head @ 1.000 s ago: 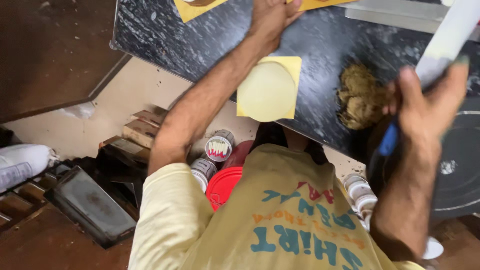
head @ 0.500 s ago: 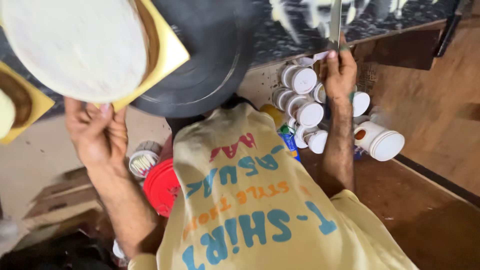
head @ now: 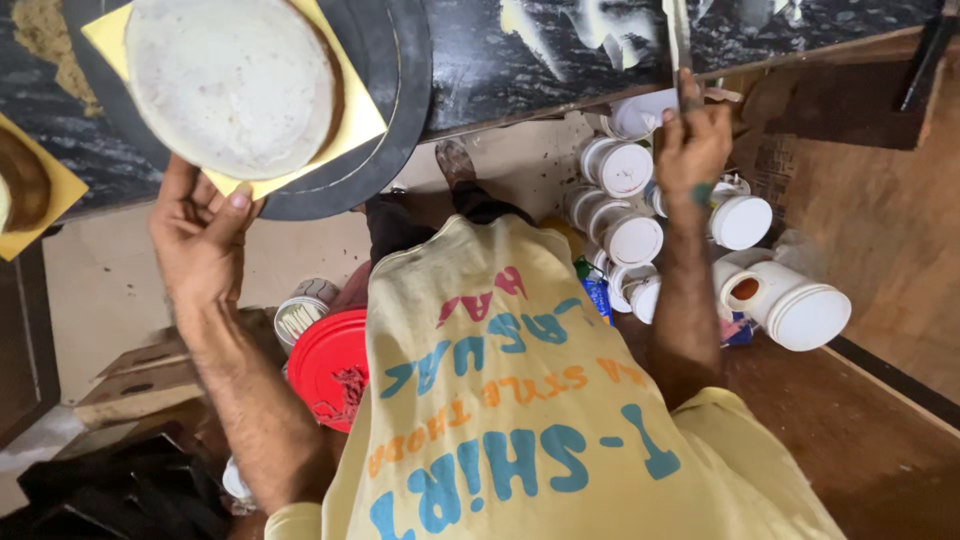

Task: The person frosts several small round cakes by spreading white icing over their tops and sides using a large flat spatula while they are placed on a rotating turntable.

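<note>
My left hand point(head: 200, 235) grips the near edge of a yellow square sheet point(head: 350, 110) that carries a round white flatbread point(head: 230, 85), over a black round griddle point(head: 390, 90) on the dark counter. My right hand point(head: 692, 145) is shut on the handle of a thin metal spatula point(head: 680, 35), whose blade points up over the black speckled counter point(head: 520, 70). My yellow printed shirt point(head: 520, 400) fills the lower middle.
Several white lidded jars point(head: 620, 165) stand on the floor under the counter at right, one large one point(head: 795, 305) lying near a wooden wall. A red lid point(head: 325, 365) and a small tin point(head: 298, 318) sit by my legs. Another yellow sheet point(head: 35, 190) lies at far left.
The view swung from the counter's right part to its left. My left hand now holds the sheet with flatbread over the griddle; my right hand stays by the jars with the spatula.
</note>
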